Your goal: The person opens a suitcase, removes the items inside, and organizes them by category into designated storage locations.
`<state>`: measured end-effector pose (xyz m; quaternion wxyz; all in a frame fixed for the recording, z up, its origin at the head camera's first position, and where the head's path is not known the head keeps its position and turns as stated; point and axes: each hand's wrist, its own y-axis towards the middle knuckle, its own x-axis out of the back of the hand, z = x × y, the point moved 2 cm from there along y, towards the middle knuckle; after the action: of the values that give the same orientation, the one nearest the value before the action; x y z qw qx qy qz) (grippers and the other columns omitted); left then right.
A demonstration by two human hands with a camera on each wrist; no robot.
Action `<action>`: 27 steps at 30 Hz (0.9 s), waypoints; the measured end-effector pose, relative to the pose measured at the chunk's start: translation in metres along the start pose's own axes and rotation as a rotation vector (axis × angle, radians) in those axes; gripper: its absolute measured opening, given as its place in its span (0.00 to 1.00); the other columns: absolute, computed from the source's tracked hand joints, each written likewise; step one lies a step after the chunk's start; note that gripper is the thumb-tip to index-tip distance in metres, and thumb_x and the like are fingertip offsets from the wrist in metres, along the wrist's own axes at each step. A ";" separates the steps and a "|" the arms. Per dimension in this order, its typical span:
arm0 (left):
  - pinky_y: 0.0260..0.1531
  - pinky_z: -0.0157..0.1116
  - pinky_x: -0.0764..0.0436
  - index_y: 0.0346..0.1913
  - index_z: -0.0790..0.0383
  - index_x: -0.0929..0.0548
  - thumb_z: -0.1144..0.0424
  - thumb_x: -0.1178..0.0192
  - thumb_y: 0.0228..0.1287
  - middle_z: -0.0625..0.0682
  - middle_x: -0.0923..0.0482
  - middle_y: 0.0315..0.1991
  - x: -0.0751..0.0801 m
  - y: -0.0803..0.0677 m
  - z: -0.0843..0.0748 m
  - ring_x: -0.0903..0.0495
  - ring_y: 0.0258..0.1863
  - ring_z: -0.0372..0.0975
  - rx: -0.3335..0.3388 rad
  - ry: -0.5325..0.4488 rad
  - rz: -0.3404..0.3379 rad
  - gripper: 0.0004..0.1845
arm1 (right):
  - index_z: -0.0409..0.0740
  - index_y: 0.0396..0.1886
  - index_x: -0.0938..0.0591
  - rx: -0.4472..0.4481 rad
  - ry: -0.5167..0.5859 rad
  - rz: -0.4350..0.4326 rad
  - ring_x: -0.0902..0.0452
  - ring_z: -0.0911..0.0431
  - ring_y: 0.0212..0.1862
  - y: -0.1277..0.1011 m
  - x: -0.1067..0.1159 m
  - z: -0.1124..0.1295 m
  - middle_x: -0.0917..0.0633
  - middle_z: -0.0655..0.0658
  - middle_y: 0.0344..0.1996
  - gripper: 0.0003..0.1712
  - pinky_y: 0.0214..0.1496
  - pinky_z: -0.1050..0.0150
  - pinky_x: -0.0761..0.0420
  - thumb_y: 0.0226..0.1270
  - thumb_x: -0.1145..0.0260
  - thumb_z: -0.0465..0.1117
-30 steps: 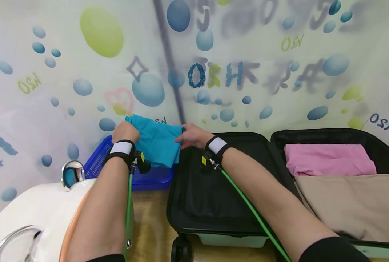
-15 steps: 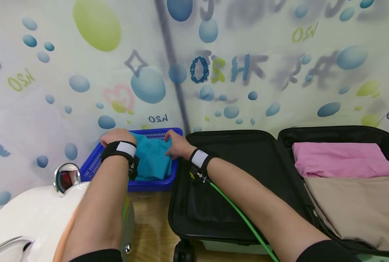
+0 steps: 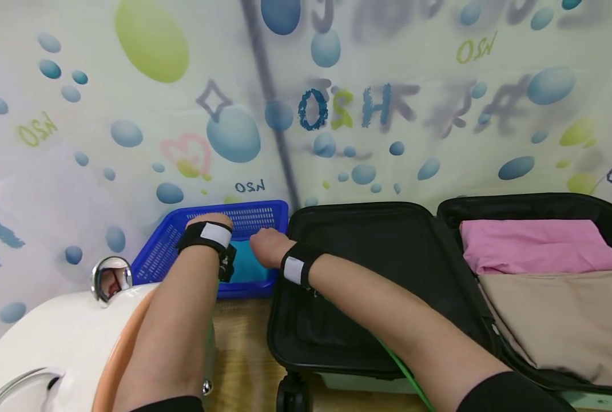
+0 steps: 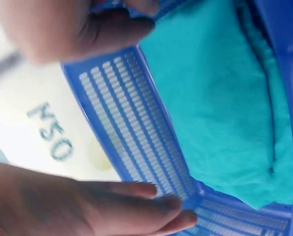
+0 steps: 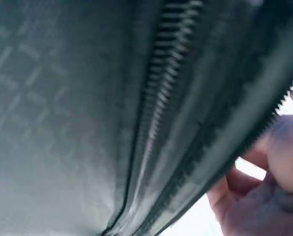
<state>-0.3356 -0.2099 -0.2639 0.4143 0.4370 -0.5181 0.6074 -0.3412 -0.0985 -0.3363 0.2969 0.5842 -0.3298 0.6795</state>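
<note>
A teal cloth (image 3: 247, 268) lies folded in the blue slatted basket (image 3: 257, 207) that stands against the printed wall. My left hand (image 3: 208, 221) is inside the basket, above the cloth. In the left wrist view its fingers (image 4: 136, 201) are straight beside the basket wall (image 4: 136, 132), its thumb is apart from them, and the teal cloth (image 4: 220, 108) lies free below. My right hand (image 3: 265, 247) hovers over the basket's right edge, next to the suitcase rim. Its fingers (image 5: 264, 187) curl loosely and no cloth shows in them.
An open black suitcase (image 3: 368, 257) lies to the right of the basket. Its left half shows bare lining; its right half holds a pink folded cloth (image 3: 535, 246) and a beige one (image 3: 558, 320). A white rounded fixture with a chrome knob (image 3: 109, 277) sits at lower left.
Both hands lowered the teal cloth from above the basket down into it. It now lies there and the hands have let go; the right hand has drawn back toward the suitcase.
</note>
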 end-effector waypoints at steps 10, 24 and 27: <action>0.33 0.47 0.18 0.41 0.66 0.17 0.65 0.44 0.66 0.62 0.16 0.41 0.032 0.002 -0.078 0.17 0.39 0.52 -0.223 -0.084 -0.299 0.08 | 0.40 0.45 0.12 0.260 0.254 -0.080 0.14 0.51 0.49 -0.028 0.055 -0.077 0.10 0.42 0.44 0.12 0.55 0.60 0.18 0.66 0.37 0.34; 0.24 0.30 0.28 0.35 0.56 0.14 0.55 0.42 0.71 0.47 0.17 0.29 -0.014 -0.048 -0.257 0.23 0.25 0.35 -0.712 -0.382 -0.185 0.11 | 0.28 0.63 0.27 -0.235 0.535 0.230 0.16 0.52 0.46 -0.171 0.073 -0.305 0.19 0.29 0.56 0.26 0.49 0.54 0.15 0.74 0.41 0.41; 0.23 0.28 0.29 0.28 0.54 0.17 0.51 0.44 0.72 0.43 0.23 0.24 -0.026 -0.064 -0.293 0.26 0.23 0.32 -0.816 -0.260 -0.090 0.16 | 0.25 0.65 0.31 -0.302 0.542 0.385 0.18 0.45 0.52 -0.213 0.055 -0.341 0.22 0.27 0.58 0.31 0.56 0.48 0.17 0.74 0.40 0.44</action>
<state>-0.2969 0.0869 -0.2954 0.5105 0.3325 -0.7443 0.2736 -0.3853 0.3027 -0.2941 0.3232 0.2598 -0.4399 0.7966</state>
